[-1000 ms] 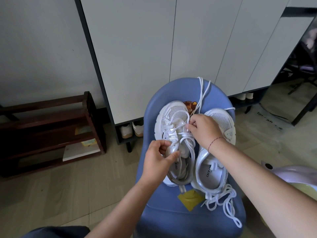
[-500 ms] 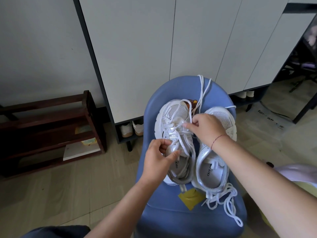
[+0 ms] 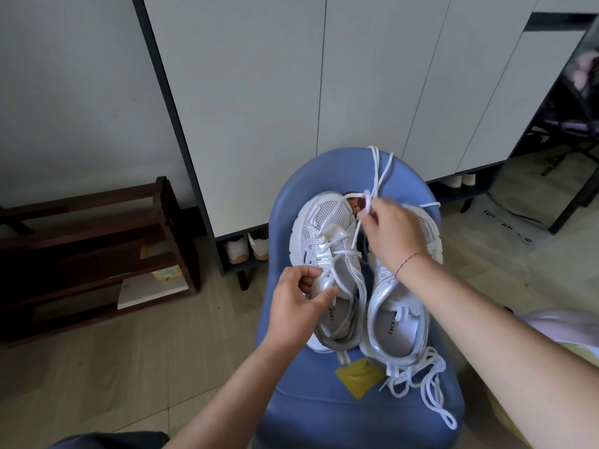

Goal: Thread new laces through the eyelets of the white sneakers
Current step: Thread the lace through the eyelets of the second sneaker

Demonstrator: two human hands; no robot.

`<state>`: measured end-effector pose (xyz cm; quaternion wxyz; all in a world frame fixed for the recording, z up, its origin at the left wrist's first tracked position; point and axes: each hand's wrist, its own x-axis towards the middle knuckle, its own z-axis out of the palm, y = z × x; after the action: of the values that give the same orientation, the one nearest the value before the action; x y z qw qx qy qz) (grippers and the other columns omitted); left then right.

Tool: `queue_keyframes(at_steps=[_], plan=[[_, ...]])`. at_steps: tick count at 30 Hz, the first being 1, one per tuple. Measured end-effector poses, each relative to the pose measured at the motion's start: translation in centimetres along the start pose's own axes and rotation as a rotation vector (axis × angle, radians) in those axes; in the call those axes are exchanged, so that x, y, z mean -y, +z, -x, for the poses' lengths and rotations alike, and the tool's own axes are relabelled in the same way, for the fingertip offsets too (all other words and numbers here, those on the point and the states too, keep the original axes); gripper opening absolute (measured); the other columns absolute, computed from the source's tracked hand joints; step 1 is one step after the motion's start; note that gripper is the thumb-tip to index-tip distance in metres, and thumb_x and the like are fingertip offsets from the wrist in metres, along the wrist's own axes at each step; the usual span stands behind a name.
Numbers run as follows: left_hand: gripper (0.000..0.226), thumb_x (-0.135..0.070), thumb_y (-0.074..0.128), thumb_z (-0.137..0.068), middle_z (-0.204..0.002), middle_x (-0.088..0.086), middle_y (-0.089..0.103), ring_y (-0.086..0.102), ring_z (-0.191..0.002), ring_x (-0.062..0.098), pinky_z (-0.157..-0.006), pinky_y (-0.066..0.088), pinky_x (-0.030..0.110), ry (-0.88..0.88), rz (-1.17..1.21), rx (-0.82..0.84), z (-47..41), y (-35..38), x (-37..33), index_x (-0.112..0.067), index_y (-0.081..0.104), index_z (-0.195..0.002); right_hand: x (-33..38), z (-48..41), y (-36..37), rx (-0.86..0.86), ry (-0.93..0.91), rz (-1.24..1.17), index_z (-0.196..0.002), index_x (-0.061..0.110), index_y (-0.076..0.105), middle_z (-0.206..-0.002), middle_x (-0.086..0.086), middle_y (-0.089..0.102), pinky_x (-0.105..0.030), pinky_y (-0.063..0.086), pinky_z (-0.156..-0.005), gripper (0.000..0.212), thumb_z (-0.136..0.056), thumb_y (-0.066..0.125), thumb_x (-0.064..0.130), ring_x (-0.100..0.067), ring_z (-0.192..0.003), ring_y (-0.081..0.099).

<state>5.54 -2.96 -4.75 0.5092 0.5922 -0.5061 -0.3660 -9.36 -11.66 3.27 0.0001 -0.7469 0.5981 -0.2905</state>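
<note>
Two white sneakers lie side by side on a blue chair (image 3: 324,416), toes pointing away from the person. The left hand (image 3: 298,303) grips the near side of the left sneaker (image 3: 327,228), fingers curled over its collar edge and the thumb pressed against the silver lining. The right hand (image 3: 392,234), with a thin red thread (image 3: 409,261) round its wrist, hovers over the toe of the right sneaker (image 3: 395,325) and pinches a white lace (image 3: 376,170) between thumb and fingers. This lace runs taut from the eyelets of the left sneaker up to the pinch, and its free ends trail over the chair back. A second lace (image 3: 428,384) lies in loose loops on the seat by the heel of the right sneaker, just beside a yellow tag (image 3: 358,375). Behind the chair stands a pale cabinet (image 3: 259,92), and a dark wooden rack (image 3: 97,254) stands to the left.
</note>
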Motion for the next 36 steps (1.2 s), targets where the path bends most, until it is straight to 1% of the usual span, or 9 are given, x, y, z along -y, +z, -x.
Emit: queue_keyframes(at_steps=[5,10,12,19,21,24,29,31,36], plan=[[0.029,-0.020,0.080,-0.076,-0.102,0.003,0.060,0.055,-0.084,0.010,-0.072,0.047,0.015,-0.005,0.005,-0.001,0.0,0.0,0.3,-0.023,0.060,-0.097,-0.3,-3.1,-2.5,-0.292,0.137,-0.279,-0.078,0.004,0.056,-0.077,-0.014,0.058,-0.029,0.024,-0.063,0.024,-0.093,0.052,0.021,-0.025,-0.072,0.045],[0.029,-0.020,0.080,-0.076,-0.102,0.001,0.060,0.055,-0.083,0.009,-0.071,0.048,0.015,-0.002,0.008,-0.001,-0.1,0.0,0.3,-0.023,0.060,-0.097,-0.4,0.8,-0.3,0.196,0.129,0.038,-0.069,0.016,0.060,-0.072,-0.001,0.060,-0.032,0.039,-0.069,0.042,-0.091,0.050,0.051,-0.024,-0.072,0.054],[0.029,-0.020,0.080,-0.076,-0.102,0.000,0.060,0.055,-0.083,0.009,-0.071,0.047,0.014,0.003,-0.001,-0.007,-0.1,0.0,0.3,-0.023,0.060,-0.097,-0.2,2.0,0.8,0.251,0.102,0.133,-0.063,0.017,0.060,-0.075,0.000,0.063,-0.033,0.042,-0.075,0.046,-0.090,0.050,0.053,-0.025,-0.079,0.058],[0.029,-0.021,0.080,-0.076,-0.101,0.000,0.061,0.056,-0.083,0.008,-0.071,0.046,0.014,0.011,-0.008,-0.009,0.0,0.0,0.2,-0.026,0.059,-0.094,0.3,1.9,1.9,0.143,0.079,0.146,-0.059,0.021,0.042,-0.082,0.001,0.061,-0.033,0.036,-0.077,0.038,-0.093,0.050,0.038,-0.025,-0.088,0.057],[0.029,-0.020,0.080,-0.075,-0.101,0.000,0.061,0.056,-0.082,0.008,-0.071,0.046,0.013,0.011,-0.006,-0.011,-0.1,-0.1,0.2,-0.026,0.059,-0.094,0.4,1.4,1.4,0.077,0.067,0.124,-0.065,0.020,0.048,-0.083,-0.002,0.061,-0.033,0.035,-0.074,0.030,-0.094,0.049,0.031,-0.025,-0.083,0.055],[0.028,-0.020,0.080,-0.075,-0.100,0.000,0.061,0.055,-0.082,0.007,-0.070,0.045,0.012,0.012,-0.012,-0.012,0.0,-0.1,0.3,-0.026,0.059,-0.093,0.2,-0.6,-0.2,-0.114,0.090,0.012,-0.074,0.007,0.061,-0.084,-0.011,0.064,-0.035,0.039,-0.070,0.026,-0.093,0.049,0.022,-0.031,-0.080,0.056],[0.029,-0.021,0.081,-0.075,-0.099,0.000,0.060,0.055,-0.082,0.008,-0.069,0.046,0.013,0.001,-0.002,-0.005,-0.1,0.0,0.3,-0.025,0.060,-0.094,-0.4,-3.7,-2.7,-0.440,0.144,-0.234,-0.078,0.005,0.061,-0.084,-0.014,0.063,-0.039,0.038,-0.076,0.022,-0.091,0.053,0.020,-0.033,-0.087,0.054],[0.029,-0.022,0.081,-0.074,-0.099,0.001,0.060,0.054,-0.081,0.007,-0.070,0.047,0.015,0.003,-0.003,-0.004,-0.1,0.0,0.3,-0.024,0.060,-0.094,-0.7,-3.4,-2.4,-0.361,0.137,-0.234,-0.077,0.005,0.062,-0.079,-0.013,0.062,-0.039,0.040,-0.073,0.028,-0.093,0.052,0.026,-0.034,-0.081,0.054],[0.029,-0.023,0.081,-0.075,-0.099,0.001,0.060,0.054,-0.080,0.007,-0.070,0.047,0.016,0.000,-0.013,-0.008,0.0,-0.1,0.3,-0.025,0.059,-0.094,-0.6,0.3,0.1,0.238,0.159,0.021,-0.052,0.014,0.046,-0.053,-0.001,0.045,-0.032,0.032,-0.063,0.054,-0.091,0.050,0.051,-0.028,-0.062,0.049]])
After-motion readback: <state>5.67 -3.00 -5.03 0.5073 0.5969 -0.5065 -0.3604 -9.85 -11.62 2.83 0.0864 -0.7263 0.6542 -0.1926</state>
